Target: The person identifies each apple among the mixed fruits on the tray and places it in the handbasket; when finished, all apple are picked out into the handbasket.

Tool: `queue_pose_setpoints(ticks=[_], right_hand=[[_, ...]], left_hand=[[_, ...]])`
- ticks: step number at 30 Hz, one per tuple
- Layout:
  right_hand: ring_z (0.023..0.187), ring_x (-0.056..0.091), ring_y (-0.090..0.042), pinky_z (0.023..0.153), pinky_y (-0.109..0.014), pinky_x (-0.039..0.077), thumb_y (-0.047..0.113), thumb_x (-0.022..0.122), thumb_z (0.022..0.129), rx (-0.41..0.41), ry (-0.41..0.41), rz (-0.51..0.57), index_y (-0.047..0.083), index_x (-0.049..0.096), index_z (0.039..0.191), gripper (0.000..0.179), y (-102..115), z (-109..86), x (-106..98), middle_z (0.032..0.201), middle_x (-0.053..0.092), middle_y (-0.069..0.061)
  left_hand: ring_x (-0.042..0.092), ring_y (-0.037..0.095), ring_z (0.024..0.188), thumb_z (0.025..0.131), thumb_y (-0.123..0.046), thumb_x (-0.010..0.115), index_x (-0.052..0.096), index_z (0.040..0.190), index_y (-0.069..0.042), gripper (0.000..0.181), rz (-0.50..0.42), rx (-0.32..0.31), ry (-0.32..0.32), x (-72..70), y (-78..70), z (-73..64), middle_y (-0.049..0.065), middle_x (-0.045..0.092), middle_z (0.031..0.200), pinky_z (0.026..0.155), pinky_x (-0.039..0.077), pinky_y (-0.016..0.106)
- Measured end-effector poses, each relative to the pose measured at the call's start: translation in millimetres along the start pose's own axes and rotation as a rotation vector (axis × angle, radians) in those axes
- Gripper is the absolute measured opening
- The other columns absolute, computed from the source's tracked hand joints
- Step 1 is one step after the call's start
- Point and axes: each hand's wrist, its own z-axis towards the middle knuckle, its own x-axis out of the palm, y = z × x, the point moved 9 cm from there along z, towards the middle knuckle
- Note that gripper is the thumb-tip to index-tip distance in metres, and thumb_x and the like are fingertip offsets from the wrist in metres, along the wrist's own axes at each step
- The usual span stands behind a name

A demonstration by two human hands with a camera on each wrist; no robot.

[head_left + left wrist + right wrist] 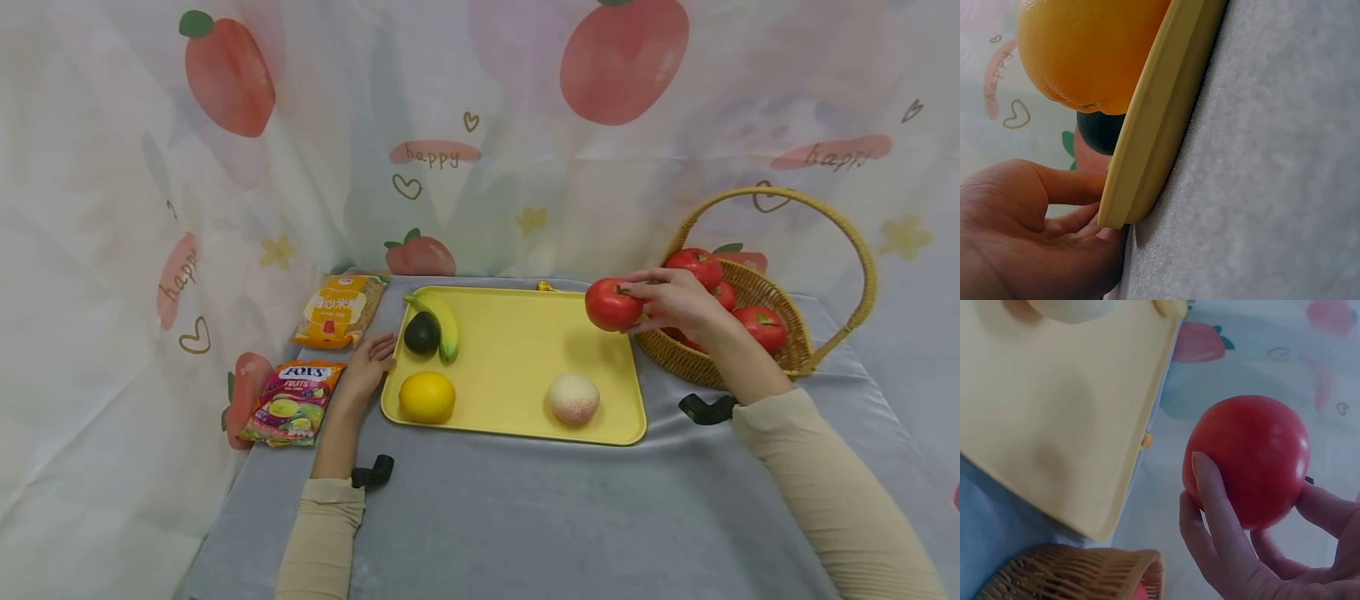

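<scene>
My right hand (670, 302) holds a red tomato (613, 305) in the air above the tray's right end. In the right wrist view, fingers and thumb curl round the tomato (1247, 461), its short dark stem showing. At the left edge of the yellow tray (502, 350), my left hand (367, 364) grips the rim, with the thumb at the top and the other fingers partly hidden by the rim (1141, 137). On the tray lie a banana (444, 321), a dark avocado (422, 334), an orange-yellow round fruit (427, 397) and a pale peach (573, 398).
A wicker basket (675, 367) with a tall handle holds several red tomatoes (761, 327) beside the tray's right side. Two snack bags, one orange (341, 310) and one purple-red (296, 402), lie on the left. Printed cloth hangs behind the grey tabletop (525, 517).
</scene>
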Motion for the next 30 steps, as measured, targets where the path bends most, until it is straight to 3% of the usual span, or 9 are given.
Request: queue_pose_setpoints(ticks=[9,15,18,22,24,26,30], right_hand=[[0.099,0.069,-0.016,0.091,-0.053,0.059,0.028,0.058,0.107,0.018,-0.026,-0.010,-0.004,0.032,0.159,0.066,-8.4,-6.8,-21.7,0.155,0.036,-0.023],[0.099,0.068,-0.011,0.094,-0.055,0.057,0.030,0.059,0.107,0.017,-0.051,-0.005,-0.004,0.032,0.159,0.068,-8.1,-15.1,-34.5,0.155,0.035,-0.021],[0.097,0.071,-0.011,0.094,-0.057,0.056,0.032,0.061,0.106,0.012,-0.065,0.004,-0.004,0.033,0.158,0.069,-6.9,-17.8,-40.9,0.151,0.039,-0.017],[0.096,0.074,-0.012,0.094,-0.056,0.057,0.035,0.063,0.104,0.017,-0.084,0.009,-0.002,0.036,0.156,0.069,-7.2,-19.9,-50.7,0.133,0.054,-0.005],[0.095,0.074,-0.012,0.093,-0.055,0.057,0.035,0.063,0.104,0.027,-0.081,0.015,-0.002,0.035,0.155,0.069,-8.5,-22.0,-54.6,0.133,0.054,-0.006],[0.095,0.073,-0.012,0.093,-0.055,0.057,0.035,0.062,0.105,0.038,-0.073,0.023,-0.002,0.033,0.156,0.069,-10.2,-24.5,-57.8,0.143,0.049,-0.015],[0.097,0.073,-0.013,0.093,-0.055,0.057,0.034,0.058,0.107,0.048,-0.064,0.012,-0.004,0.027,0.159,0.072,-12.6,-29.9,-63.9,0.162,0.026,-0.028]], left_hand=[[0.045,0.027,0.147,0.103,0.003,0.054,0.039,0.158,-0.004,0.057,-0.001,0.029,-0.009,-0.4,-4.4,0.1,0.016,0.045,0.160,0.123,0.034,0.041],[0.044,0.027,0.148,0.104,0.001,0.053,0.039,0.159,-0.005,0.057,0.010,0.014,-0.002,1.3,-3.2,-1.2,0.015,0.045,0.161,0.123,0.034,0.042],[0.045,0.027,0.148,0.104,0.001,0.053,0.039,0.158,-0.005,0.057,0.005,0.011,-0.009,0.5,-3.7,-2.0,0.015,0.046,0.160,0.123,0.034,0.042],[0.045,0.028,0.148,0.104,0.002,0.053,0.039,0.158,-0.003,0.056,-0.011,0.031,-0.013,0.0,-5.3,-1.4,0.017,0.046,0.160,0.123,0.034,0.042],[0.045,0.028,0.148,0.104,0.003,0.053,0.040,0.158,-0.003,0.056,-0.011,0.030,-0.008,0.2,-4.5,-1.1,0.017,0.046,0.160,0.123,0.034,0.042],[0.044,0.027,0.148,0.104,0.002,0.052,0.039,0.158,-0.004,0.056,-0.007,0.021,0.002,0.9,-3.3,-1.3,0.016,0.045,0.160,0.123,0.034,0.042],[0.045,0.027,0.148,0.105,0.000,0.052,0.039,0.158,-0.006,0.055,0.005,0.000,0.007,1.2,-1.8,-2.2,0.014,0.046,0.160,0.123,0.034,0.042]])
